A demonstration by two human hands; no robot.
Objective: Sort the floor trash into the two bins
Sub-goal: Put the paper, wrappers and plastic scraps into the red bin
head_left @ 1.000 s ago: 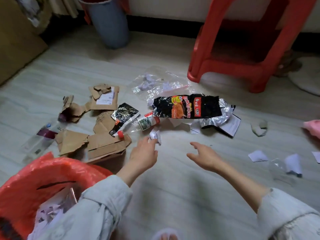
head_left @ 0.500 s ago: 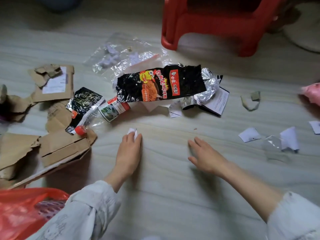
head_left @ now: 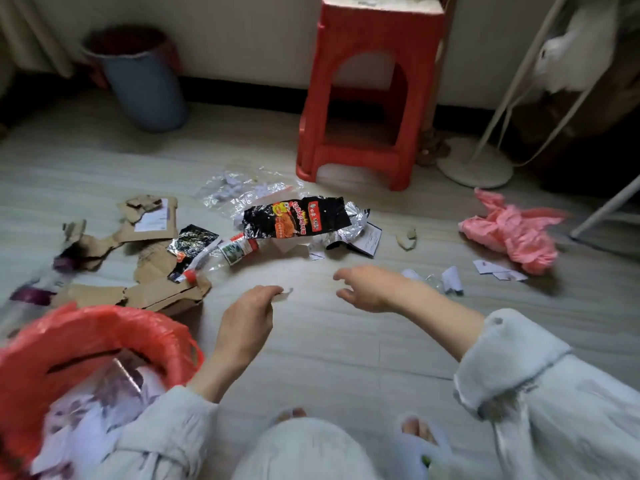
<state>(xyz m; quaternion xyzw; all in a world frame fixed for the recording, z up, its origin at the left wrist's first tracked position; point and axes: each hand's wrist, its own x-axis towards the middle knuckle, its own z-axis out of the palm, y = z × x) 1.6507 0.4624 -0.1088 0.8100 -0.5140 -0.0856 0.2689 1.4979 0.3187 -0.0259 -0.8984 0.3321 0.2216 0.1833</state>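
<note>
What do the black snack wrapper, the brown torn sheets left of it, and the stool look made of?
Black snack wrapper: likely metallised plastic film, glossy; its crinkled silver inside shows at the right end.
Brown torn sheets: cardboard, matte; ragged torn edges, and a layered edge that looks corrugated.
Stool: apparently moulded red plastic, smooth with a slight sheen and rounded one-piece legs.
</note>
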